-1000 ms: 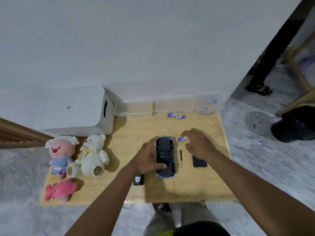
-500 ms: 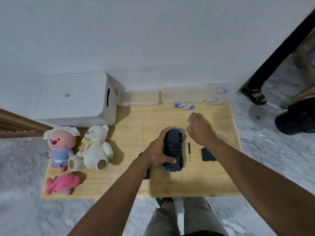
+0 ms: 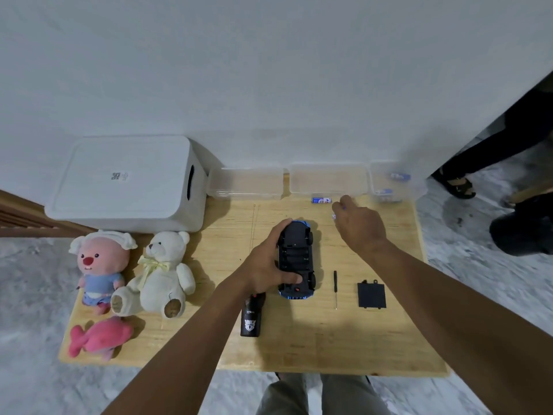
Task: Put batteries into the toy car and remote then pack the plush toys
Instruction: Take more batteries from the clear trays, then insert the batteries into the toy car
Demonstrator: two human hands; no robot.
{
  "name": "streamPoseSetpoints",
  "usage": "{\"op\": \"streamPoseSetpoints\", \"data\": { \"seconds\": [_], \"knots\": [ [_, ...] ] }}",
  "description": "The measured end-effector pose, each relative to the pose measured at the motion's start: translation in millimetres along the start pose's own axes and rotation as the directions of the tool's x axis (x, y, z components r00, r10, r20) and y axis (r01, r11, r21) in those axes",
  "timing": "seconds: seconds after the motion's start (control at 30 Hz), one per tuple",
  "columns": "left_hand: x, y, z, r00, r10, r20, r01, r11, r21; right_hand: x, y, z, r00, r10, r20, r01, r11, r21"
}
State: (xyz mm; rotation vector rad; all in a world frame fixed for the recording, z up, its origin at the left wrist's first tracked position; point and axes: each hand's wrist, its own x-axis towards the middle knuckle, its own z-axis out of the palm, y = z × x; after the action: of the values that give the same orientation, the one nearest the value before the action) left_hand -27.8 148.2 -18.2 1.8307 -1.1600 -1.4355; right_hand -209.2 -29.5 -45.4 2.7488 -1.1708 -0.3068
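The blue toy car (image 3: 296,259) lies upside down mid-table with its battery bay uncovered. My left hand (image 3: 267,266) grips it from the left, thumb on its near end. The black remote (image 3: 250,320) lies just below that wrist. My right hand (image 3: 360,227) is stretched to the back of the table, its fingers curled round a small blue-white battery (image 3: 334,216). One more battery (image 3: 321,200) lies just ahead of those fingers. At the left sit a pink plush (image 3: 100,265), a white teddy bear (image 3: 161,274) and a pink fish plush (image 3: 95,336).
A screwdriver (image 3: 335,289) and the black battery cover (image 3: 371,295) lie right of the car. A white lidded box (image 3: 125,184) stands back left. Three clear containers (image 3: 245,182) line the wall; the rightmost container (image 3: 389,181) holds batteries. A person's legs stand at the far right.
My right hand picked a battery up from beside the car and moved away to the back of the table. My left hand kept its hold on the car.
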Motion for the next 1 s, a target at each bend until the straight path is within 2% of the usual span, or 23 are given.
{"op": "streamPoseSetpoints", "data": {
  "seconds": [0.1,0.2,0.3,0.5,0.67,0.77,0.87,0.93,1.0],
  "knots": [
    [4,0,0,1.000,0.007,-0.010,-0.007,1.000,-0.015,2,2,-1,0.999,-0.032,-0.023,0.033,0.999,0.016],
    [7,1,0,1.000,0.003,-0.020,-0.004,1.000,-0.023,3,1,-8,0.999,0.000,-0.055,0.009,0.985,0.174],
    [7,2,0,1.000,-0.004,-0.018,0.004,0.999,-0.032,7,-6,-12,0.999,0.050,0.000,-0.048,0.948,0.316],
    [7,1,-3,1.000,0.001,-0.024,-0.002,0.999,-0.044,17,-16,-9,1.000,0.004,0.026,-0.009,0.983,0.183],
    [6,-1,-6,0.999,0.001,-0.043,-0.004,0.998,-0.063,6,-23,-6,0.998,0.054,0.029,-0.060,0.961,0.270],
    [5,-3,-7,0.999,-0.007,-0.044,0.003,0.997,-0.081,-5,-27,-9,0.973,0.232,-0.013,-0.207,0.893,0.400],
    [4,-3,-7,0.999,-0.012,-0.037,0.009,0.997,-0.082,-21,-28,-9,0.916,0.400,-0.015,-0.312,0.737,0.600],
    [4,-1,-7,1.000,-0.013,-0.026,0.011,0.997,-0.070,-35,-29,-9,0.925,0.377,0.045,-0.311,0.684,0.660],
    [4,-1,-7,1.000,-0.015,-0.017,0.014,0.998,-0.055,-46,-31,-6,0.946,0.285,0.154,-0.311,0.662,0.682]
  ]
}}
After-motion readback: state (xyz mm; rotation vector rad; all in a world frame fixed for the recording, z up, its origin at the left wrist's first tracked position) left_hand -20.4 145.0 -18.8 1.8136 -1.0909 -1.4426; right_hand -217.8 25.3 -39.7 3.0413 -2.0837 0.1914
